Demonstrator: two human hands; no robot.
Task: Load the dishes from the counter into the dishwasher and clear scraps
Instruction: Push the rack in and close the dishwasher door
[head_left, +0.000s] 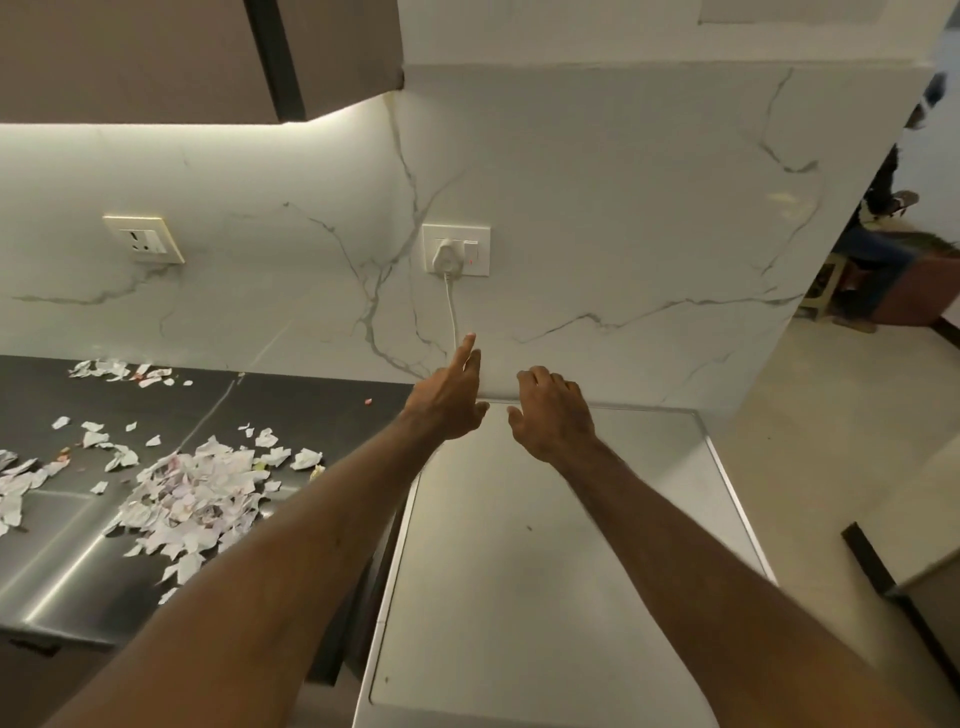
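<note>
Both arms are stretching forward here, out over a pale flat top (545, 571) that is sitting just beside the dark desk (291, 400) and butting against the marble wall (623, 208). The left hand (449, 400) is hanging released, fingers straight and pointing up at the wall, gripping nothing, its fingertips lying just beside a white cord (452, 317); whether they are touching it, I cannot tell. That cord is running down from a white plug (448, 257) sitting in a socket plate (480, 234) on the wall. The right hand (553, 410) is hovering near the left one, fingers loosely curled and drooping, holding nothing either, over the back edge of the pale top. Now the scraps (197, 493): torn paper pieces are lying in a loose heap on the desk, left of the left forearm and well apart from both hands, with stray bits spreading further left. A smaller scatter (122, 370) is lying at the back of the desk, close against the wall. A second socket (144, 240) is showing higher on the wall above that scatter, and a cabinet (156, 52) is hanging overhead with light glowing beneath it.
</note>
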